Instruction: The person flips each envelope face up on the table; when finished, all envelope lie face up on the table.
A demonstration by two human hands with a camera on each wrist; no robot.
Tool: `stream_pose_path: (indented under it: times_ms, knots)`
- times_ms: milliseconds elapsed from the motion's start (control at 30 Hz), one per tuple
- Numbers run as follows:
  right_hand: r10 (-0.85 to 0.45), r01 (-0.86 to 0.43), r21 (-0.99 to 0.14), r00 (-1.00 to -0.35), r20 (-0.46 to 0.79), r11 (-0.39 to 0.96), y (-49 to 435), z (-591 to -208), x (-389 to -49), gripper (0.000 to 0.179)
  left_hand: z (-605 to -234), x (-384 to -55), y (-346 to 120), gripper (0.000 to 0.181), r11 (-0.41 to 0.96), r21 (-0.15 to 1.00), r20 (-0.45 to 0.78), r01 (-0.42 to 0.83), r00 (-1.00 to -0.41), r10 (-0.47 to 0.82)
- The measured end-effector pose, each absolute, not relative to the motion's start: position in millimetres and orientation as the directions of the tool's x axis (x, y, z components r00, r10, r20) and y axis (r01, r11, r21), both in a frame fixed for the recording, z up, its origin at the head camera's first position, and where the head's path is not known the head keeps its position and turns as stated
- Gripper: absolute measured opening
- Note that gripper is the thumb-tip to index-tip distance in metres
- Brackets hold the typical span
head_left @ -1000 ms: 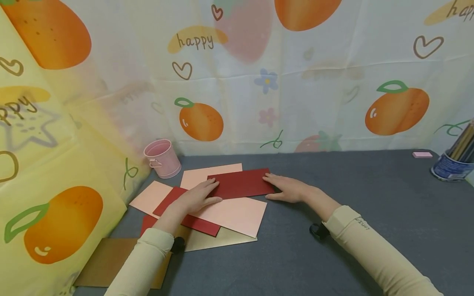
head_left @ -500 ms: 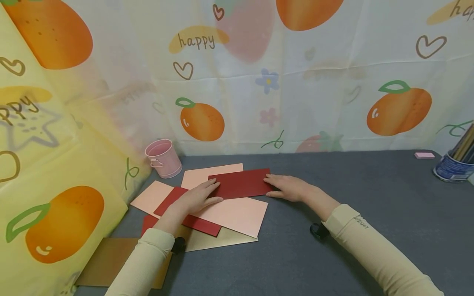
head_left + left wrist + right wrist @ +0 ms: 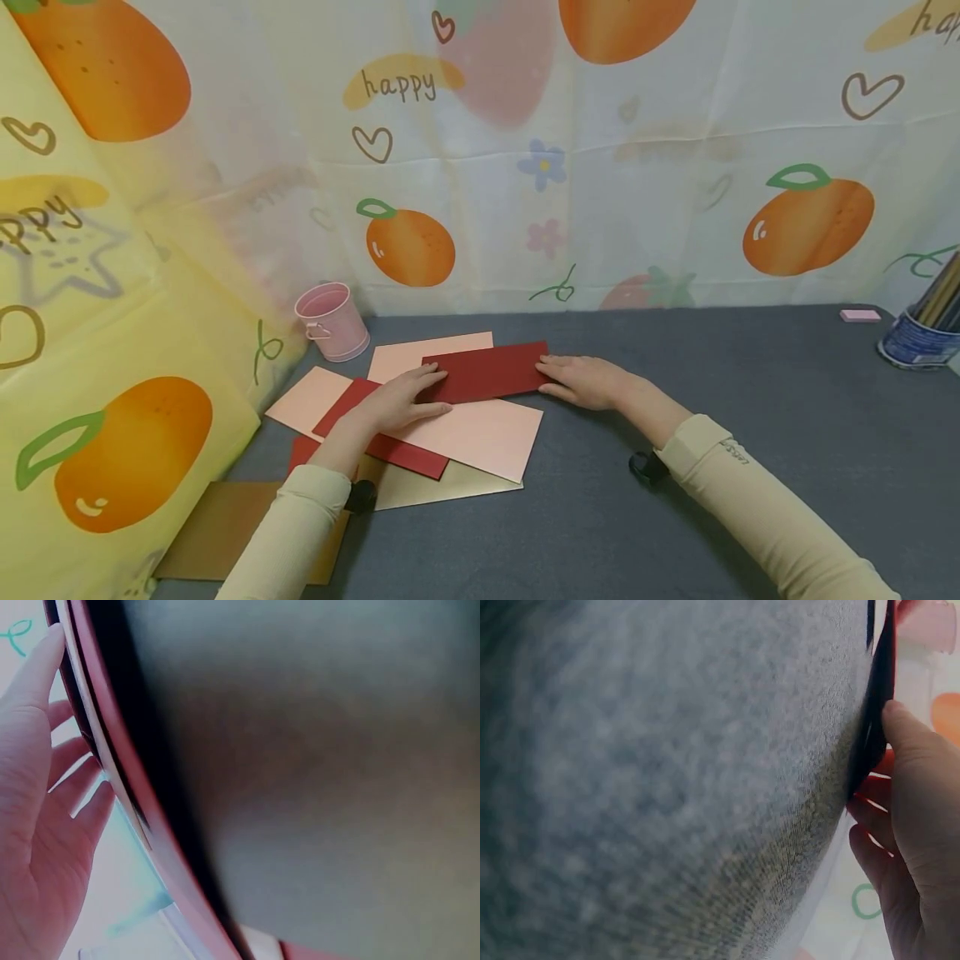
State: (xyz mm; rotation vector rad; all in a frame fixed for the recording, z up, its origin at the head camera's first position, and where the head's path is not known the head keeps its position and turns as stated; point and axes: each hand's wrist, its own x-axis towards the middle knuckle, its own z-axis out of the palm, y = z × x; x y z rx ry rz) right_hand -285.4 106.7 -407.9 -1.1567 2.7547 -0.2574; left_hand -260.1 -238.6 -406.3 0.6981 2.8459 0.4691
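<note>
A dark red rectangular card (image 3: 487, 372) lies on top of several overlapping sheets. On its left end rest the fingers of my left hand (image 3: 393, 402), with the thumb reaching over a pale pink card (image 3: 480, 437). My right hand (image 3: 585, 382) touches the red card's right end, fingers extended and thumb low by the near corner. From the right wrist, the thumb meets the red edge while the fingertips lie along it near the tabletop. A second red card (image 3: 408, 456) shows partly beneath my left hand. In the left wrist view, my left hand (image 3: 45, 802) has spread, fairly straight fingers against the stacked edges.
Gold sheets (image 3: 217, 525) lie at the front left of the dark grey table (image 3: 600, 517). Behind the cards stands a small pink bucket (image 3: 332, 323). At the right are a pink eraser-like block (image 3: 859, 316) and a blue tin (image 3: 917, 342) holding pencils. Patterned cloth (image 3: 660, 100) hangs behind.
My right thumb has shifted slightly away from me, nearer its fingers, and covers the red card's near right corner. The left hand and the sheets look unmoved.
</note>
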Motion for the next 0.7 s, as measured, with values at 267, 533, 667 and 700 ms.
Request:
stream_pose_path:
  times_ms: [267, 533, 667, 700]
  knots:
    - [-0.710, -0.685, -0.229, -0.703, -0.039, 0.691, 107.4, -406.1, -286.4, 0.054, -402.4, -261.1, -240.5, 0.049, 0.790, 0.335, 0.014, 0.514, -0.841, 0.541]
    - [-0.719, -0.711, -0.263, -0.690, 0.083, 0.652, 109.2, -404.4, -286.3, 0.047, -399.6, -261.7, -244.2, 0.039, 0.761, 0.337, 0.134, 0.554, -0.829, 0.544]
    - [-0.716, -0.731, -0.265, -0.677, 0.172, 0.628, 111.2, -404.9, -286.1, 0.043, -398.9, -262.3, -245.7, 0.036, 0.756, 0.350, 0.183, 0.552, -0.832, 0.523]
    - [-0.715, -0.736, -0.262, -0.673, 0.187, 0.624, 111.6, -404.8, -286.0, 0.043, -398.8, -262.4, -245.9, 0.035, 0.756, 0.352, 0.189, 0.551, -0.833, 0.520]
